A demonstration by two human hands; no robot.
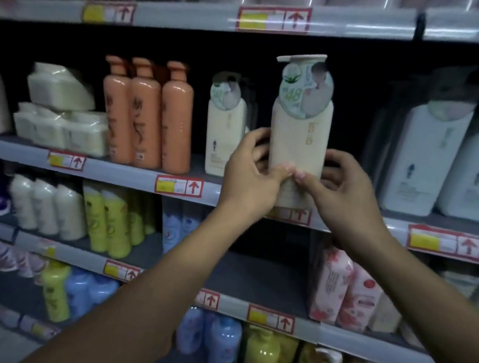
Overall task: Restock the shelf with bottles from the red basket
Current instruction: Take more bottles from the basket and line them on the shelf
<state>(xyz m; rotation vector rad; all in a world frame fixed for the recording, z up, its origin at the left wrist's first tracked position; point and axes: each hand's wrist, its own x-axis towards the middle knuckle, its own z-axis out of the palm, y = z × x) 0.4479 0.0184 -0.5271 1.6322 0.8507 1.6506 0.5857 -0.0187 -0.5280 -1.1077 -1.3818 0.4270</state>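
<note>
Both hands (255, 165) hold cream bottle (299, 140) w/ dim store shelf (135, 169) behind.

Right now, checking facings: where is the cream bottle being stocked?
Centre of the head view, the cream bottle is held upright in both hands, right of its matching bottle.

The tall cream plastic bottle (299, 140) looked smooth and matt, with a glossy round paper tag (305, 90) at its neck. The three orange plastic pump bottles (146, 118) had a soft sheen. The pale packs in clear film (61, 113) shone glossily. The grey shelf edge (117, 170) looked like smooth painted metal.
</note>
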